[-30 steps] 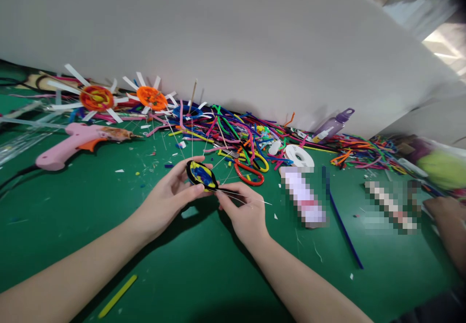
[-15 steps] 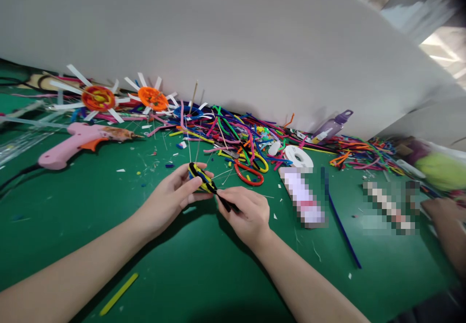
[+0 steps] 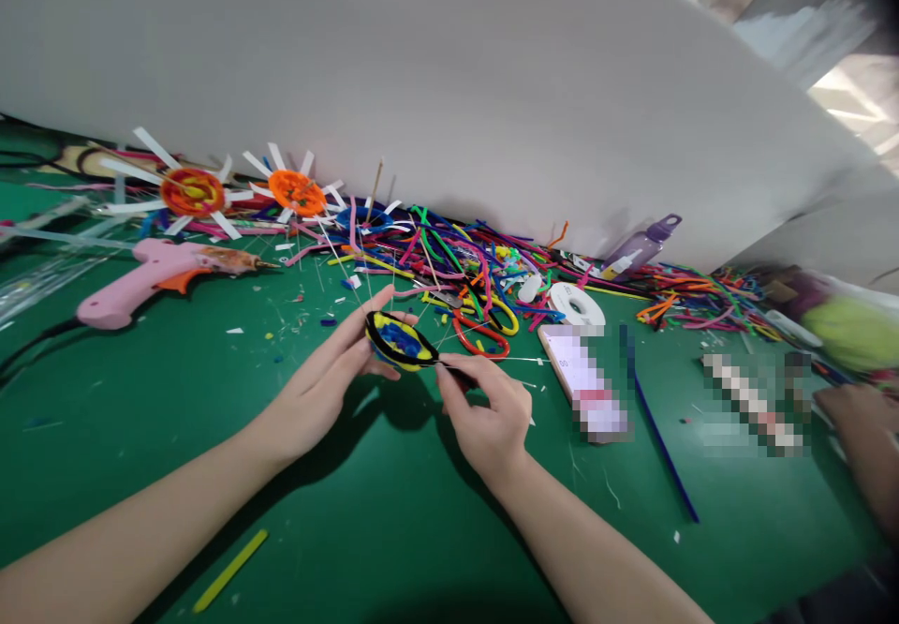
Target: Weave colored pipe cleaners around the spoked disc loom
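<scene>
A small disc wound from black, yellow and blue pipe cleaners (image 3: 402,339), with thin wires sticking out around it, is held tilted above the green table. My left hand (image 3: 333,362) cradles its left edge, thumb in front and fingers spread behind and below. At the disc's right edge, my right hand (image 3: 488,408) pinches the black pipe cleaner (image 3: 460,377) between thumb and forefinger. Much of that black end is hidden by the fingers.
A pink glue gun (image 3: 151,282) lies at left. Behind are white-spoked orange discs (image 3: 296,193), heaped pipe cleaners (image 3: 449,249), scissors (image 3: 483,338), a tape roll (image 3: 577,304) and a purple bottle (image 3: 642,247). A phone (image 3: 580,376) lies right; another person's hand (image 3: 853,418) shows far right.
The disc has turned to show more of its blue and yellow face. My right hand has shifted slightly right, and my left thumb has slid off the disc's front to its edge.
</scene>
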